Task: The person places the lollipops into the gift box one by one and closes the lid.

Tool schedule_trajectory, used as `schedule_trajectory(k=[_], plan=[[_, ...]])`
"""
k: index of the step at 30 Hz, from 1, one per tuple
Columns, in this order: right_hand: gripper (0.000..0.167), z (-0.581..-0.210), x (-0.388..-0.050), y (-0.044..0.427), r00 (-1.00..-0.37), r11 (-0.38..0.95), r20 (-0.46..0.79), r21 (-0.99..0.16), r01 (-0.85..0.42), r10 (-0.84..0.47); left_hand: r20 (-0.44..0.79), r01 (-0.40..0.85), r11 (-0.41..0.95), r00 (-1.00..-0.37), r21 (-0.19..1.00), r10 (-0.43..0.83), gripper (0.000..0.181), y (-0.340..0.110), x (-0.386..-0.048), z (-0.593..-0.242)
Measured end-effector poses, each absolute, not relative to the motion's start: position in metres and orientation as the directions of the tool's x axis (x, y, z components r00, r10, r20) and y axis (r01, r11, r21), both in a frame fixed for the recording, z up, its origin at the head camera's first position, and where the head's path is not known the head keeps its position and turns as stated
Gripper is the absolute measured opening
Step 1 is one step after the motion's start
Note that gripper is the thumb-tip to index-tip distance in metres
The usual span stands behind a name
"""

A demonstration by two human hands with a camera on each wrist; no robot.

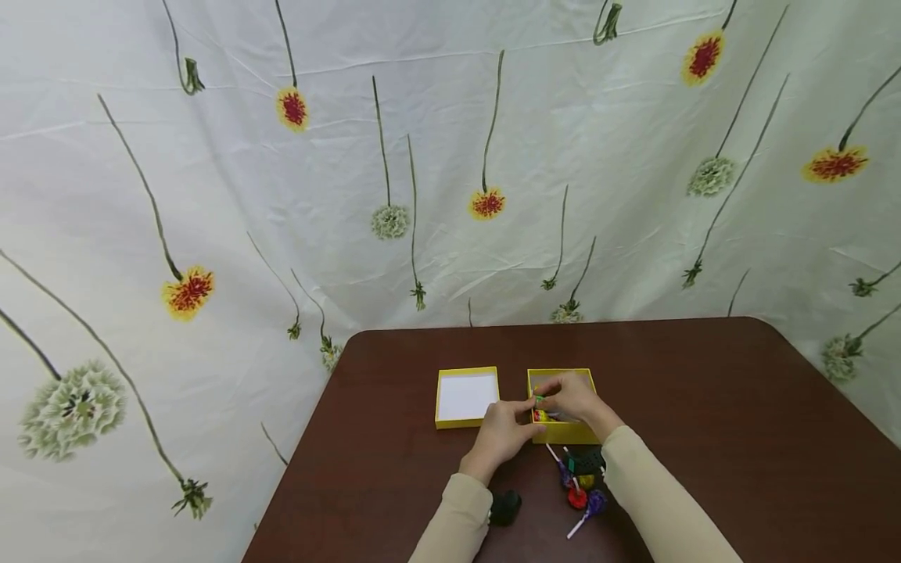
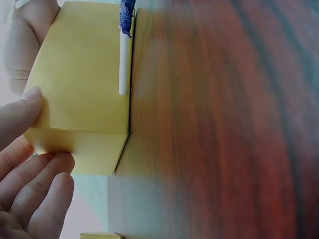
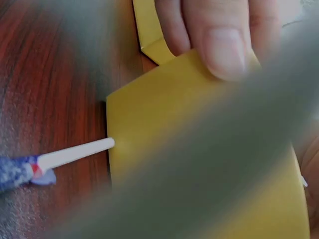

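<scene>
A yellow box stands open on the table with wrapped candies in its left part. My left hand grips the box's near left corner; in the left wrist view the thumb lies on one wall of the box and the fingers on another. Over the box, my right hand pinches a small green-wrapped candy at the left wall. The right wrist view shows the box with a thumb on its edge; a blurred dark band hides much of it.
A yellow lid with white inside lies left of the box. Several lollipops, among them a red one and a purple one, lie in front of the box on the brown table. A patterned cloth hangs behind.
</scene>
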State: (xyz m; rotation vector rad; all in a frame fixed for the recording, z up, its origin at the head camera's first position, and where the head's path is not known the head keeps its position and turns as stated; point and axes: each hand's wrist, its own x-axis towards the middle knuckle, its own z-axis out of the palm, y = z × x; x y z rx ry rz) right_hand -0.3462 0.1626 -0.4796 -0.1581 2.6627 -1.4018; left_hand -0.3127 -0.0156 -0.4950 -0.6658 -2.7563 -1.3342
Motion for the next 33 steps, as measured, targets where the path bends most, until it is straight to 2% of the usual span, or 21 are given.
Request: schedule_trajectory(k=[7, 19, 33], plan=[[0.024, -0.480, -0.347, 0.167, -0.971, 0.511, -0.085, -0.858, -0.044, -0.225, 0.190, 0.377, 0.544, -0.910, 0.750, 0.368, 0.048, -0.016, -0.313, -0.495], [0.026, -0.479, -0.345, 0.165, -0.977, 0.488, -0.094, -0.873, -0.011, -0.190, 0.202, 0.389, 0.542, -0.906, 0.745, 0.372, 0.047, -0.016, -0.313, -0.497], [0.027, -0.459, -0.328, 0.177, -0.992, 0.591, 0.010, -0.802, -0.084, -0.127, 0.173, 0.357, 0.547, -0.917, 0.757, 0.359, 0.049, -0.016, -0.313, -0.497]])
